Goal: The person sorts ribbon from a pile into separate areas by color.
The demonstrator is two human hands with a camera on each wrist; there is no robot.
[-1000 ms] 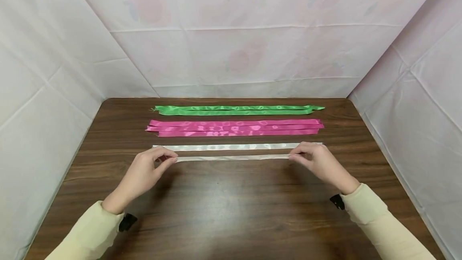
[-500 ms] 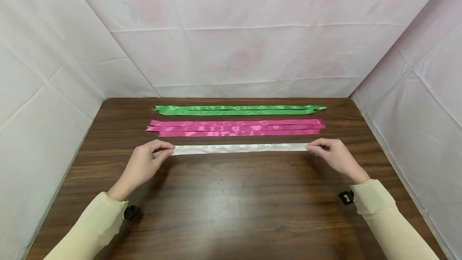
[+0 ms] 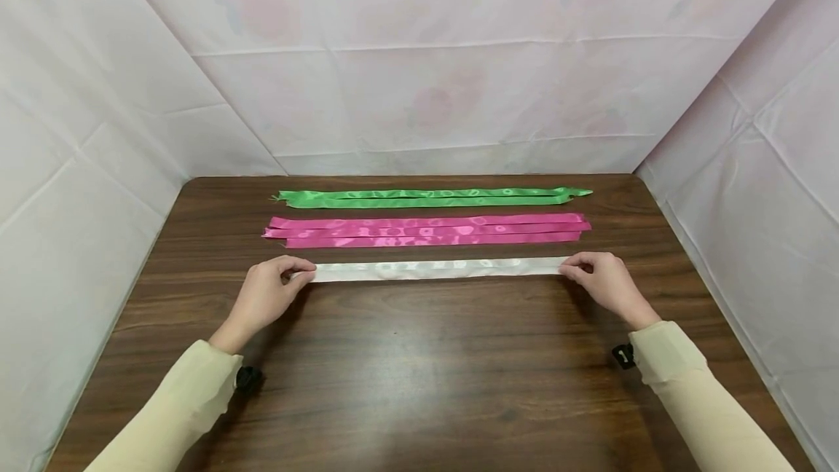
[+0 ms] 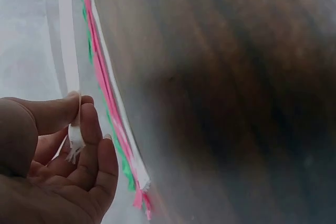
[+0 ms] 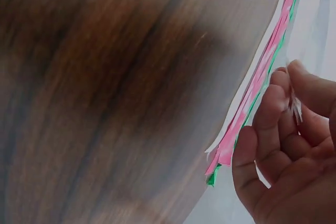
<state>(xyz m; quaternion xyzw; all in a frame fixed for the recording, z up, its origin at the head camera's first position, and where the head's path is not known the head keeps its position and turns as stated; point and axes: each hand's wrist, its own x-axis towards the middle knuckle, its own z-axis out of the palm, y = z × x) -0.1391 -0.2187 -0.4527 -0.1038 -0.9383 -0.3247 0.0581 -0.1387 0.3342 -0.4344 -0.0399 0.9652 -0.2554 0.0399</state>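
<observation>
A white satin ribbon (image 3: 439,269) is stretched straight between both hands. My left hand (image 3: 272,290) pinches its left end between thumb and index finger, and a short frayed tip (image 4: 76,137) hangs past the fingers. The right hand (image 3: 604,284) pinches the other end, with frayed threads (image 5: 297,111) showing behind the thumb. Both wrist views show the held ribbon raised off the table. A second white ribbon (image 4: 116,93) lies on the table beneath; in the head view the held one overlaps it.
Beyond the white ribbons lie pink ribbons (image 3: 426,231) side by side, then green ribbons (image 3: 426,199) near the back edge. All run left to right on the dark wooden table (image 3: 406,384). Pale cloth (image 3: 432,108) encloses the back and sides.
My right hand has moved outward to the right, and both hands have shifted slightly away from me. The held ribbon, earlier in front of the second white one, now overlaps it in the head view.
</observation>
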